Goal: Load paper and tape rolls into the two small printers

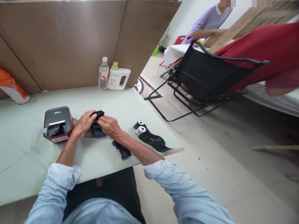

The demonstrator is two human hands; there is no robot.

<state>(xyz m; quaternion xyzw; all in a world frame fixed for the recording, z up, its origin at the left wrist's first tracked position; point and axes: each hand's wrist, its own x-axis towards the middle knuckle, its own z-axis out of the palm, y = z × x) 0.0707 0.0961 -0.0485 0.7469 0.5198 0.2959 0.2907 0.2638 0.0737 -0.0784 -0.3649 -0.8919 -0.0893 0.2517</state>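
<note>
On the table, both hands work at a small dark device [98, 132], whose kind I cannot make out. Its raised black upper part [100, 113] lies between them. My left hand [84, 123] grips that part from the left, thumb pressed against it. From the right, my right hand [109, 125] holds the same part with bent fingers, partly hiding it. Left of the hands stands a red and black label printer [58, 124]. A short black ribbon strip [121, 150] lies beneath my right forearm. Farther right are white-cored rolls [140, 129] with black ribbon [154, 140] trailing off them.
A clear water bottle [103, 76] and a white jug [118, 79] stand before a cardboard screen [77, 43]. An orange bottle [12, 87] is at far left. Beyond the table's right edge are a black folding chair [198, 68] and two people.
</note>
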